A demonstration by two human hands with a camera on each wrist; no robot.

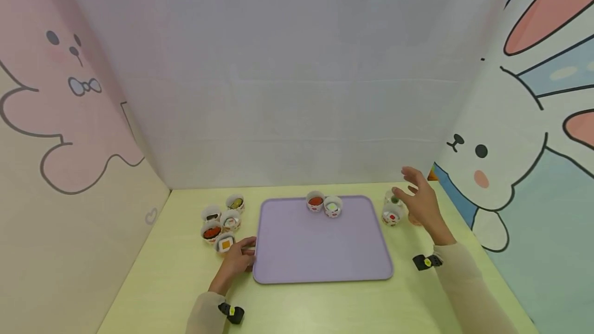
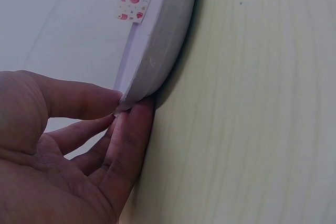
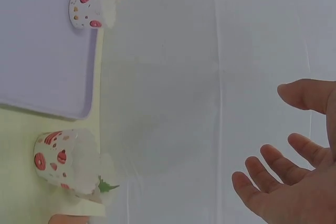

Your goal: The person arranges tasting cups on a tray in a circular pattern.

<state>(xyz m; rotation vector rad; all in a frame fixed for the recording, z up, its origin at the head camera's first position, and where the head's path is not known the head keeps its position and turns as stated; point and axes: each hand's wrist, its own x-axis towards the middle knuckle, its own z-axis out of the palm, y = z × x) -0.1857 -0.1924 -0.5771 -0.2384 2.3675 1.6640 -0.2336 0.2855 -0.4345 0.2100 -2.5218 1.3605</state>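
Note:
My left hand [image 1: 238,259] grips the left edge of a lilac tray [image 1: 320,251]. In the left wrist view, the thumb lies on the rim of the tray [image 2: 157,56] and the fingers reach beneath it. Two printed paper cups stand at the tray's back edge: one with an orange-red filling [image 1: 315,201], one with white and green pieces [image 1: 332,207]. My right hand [image 1: 422,202] is raised at the right with fingers spread, holding nothing. Near it are a paper cup with a red piece inside [image 1: 392,215] and a cup with something green [image 1: 389,197], partly hidden.
Several filled paper cups cluster left of the tray, among them one with a white and orange square [image 1: 225,244] and one with red pieces [image 1: 212,232]. An orange item [image 1: 414,220] shows beneath the right hand. A white sheet [image 1: 297,92] hangs behind the table [image 1: 153,272].

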